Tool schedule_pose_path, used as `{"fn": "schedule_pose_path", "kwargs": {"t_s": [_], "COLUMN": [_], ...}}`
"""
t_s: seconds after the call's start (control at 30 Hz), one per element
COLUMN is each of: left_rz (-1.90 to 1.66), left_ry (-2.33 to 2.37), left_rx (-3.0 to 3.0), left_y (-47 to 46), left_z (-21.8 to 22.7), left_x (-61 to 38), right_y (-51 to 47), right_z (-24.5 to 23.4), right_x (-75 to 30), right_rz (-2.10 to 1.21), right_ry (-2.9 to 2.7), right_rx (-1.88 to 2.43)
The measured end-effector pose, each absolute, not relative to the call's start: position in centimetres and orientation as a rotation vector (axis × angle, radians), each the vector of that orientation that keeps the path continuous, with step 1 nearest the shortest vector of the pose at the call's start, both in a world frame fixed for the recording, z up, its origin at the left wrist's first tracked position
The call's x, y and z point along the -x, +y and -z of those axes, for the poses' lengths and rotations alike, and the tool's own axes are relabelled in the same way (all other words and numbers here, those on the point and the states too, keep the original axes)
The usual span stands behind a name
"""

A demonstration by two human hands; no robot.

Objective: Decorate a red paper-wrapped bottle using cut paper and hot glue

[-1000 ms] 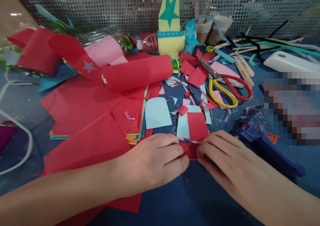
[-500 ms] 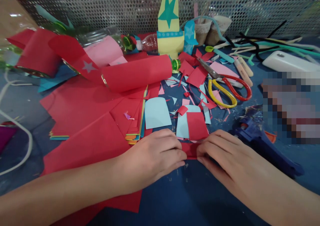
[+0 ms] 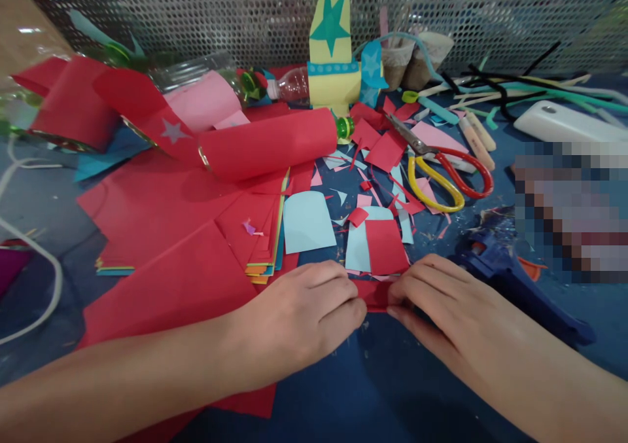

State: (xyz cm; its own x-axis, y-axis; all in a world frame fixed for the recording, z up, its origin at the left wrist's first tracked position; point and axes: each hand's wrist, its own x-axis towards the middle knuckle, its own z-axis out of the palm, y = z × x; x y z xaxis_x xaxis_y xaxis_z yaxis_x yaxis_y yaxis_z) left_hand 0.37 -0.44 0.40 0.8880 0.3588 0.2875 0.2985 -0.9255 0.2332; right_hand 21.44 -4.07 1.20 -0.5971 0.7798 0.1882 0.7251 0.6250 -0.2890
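Note:
A narrow strip of red paper [image 3: 373, 295] lies low over the blue table, pinched at its two ends. My left hand [image 3: 314, 318] is closed on the strip's left end, fingers curled. My right hand [image 3: 436, 305] grips the right end between thumb and fingers. Only the middle of the strip shows; the hands hide the rest. Just beyond it are a light blue paper piece with a rounded top [image 3: 310, 222] and a red paper piece [image 3: 387, 245] overlapping another light blue one. Large red sheets [image 3: 171, 286] spread beneath my left forearm.
Scissors [image 3: 436, 168] with red and yellow handles lie among paper scraps. A blue glue gun [image 3: 524, 286] rests right of my right hand. Behind are a red-wrapped bottle [image 3: 269, 145] and an upright yellow paper rocket [image 3: 333, 80]. A white cable [image 3: 53, 260] curves at left.
My left fingers have curled in slightly more on the strip, and the thumb is now tucked out of sight. My right hand has hardly moved.

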Motion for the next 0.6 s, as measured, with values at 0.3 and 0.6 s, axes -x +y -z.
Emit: {"fn": "schedule_pose_path", "kwargs": {"t_s": [0.3,0.6], "left_rz": [-0.523,-0.519], "left_ry": [0.417,0.414], "left_rx": [-2.918,-2.874], "left_y": [-0.42,-0.02], "left_z": [0.06,-0.01], "left_x": [-0.23,-0.1], "right_y": [-4.13,-3.93], "right_z": [-1.31,-1.42], "right_x": [-21.63,-21.77], "right_rz": [-0.434,-0.309], "right_ry": [-2.473,-2.577], "right_rx": [1.296,1.287]}}
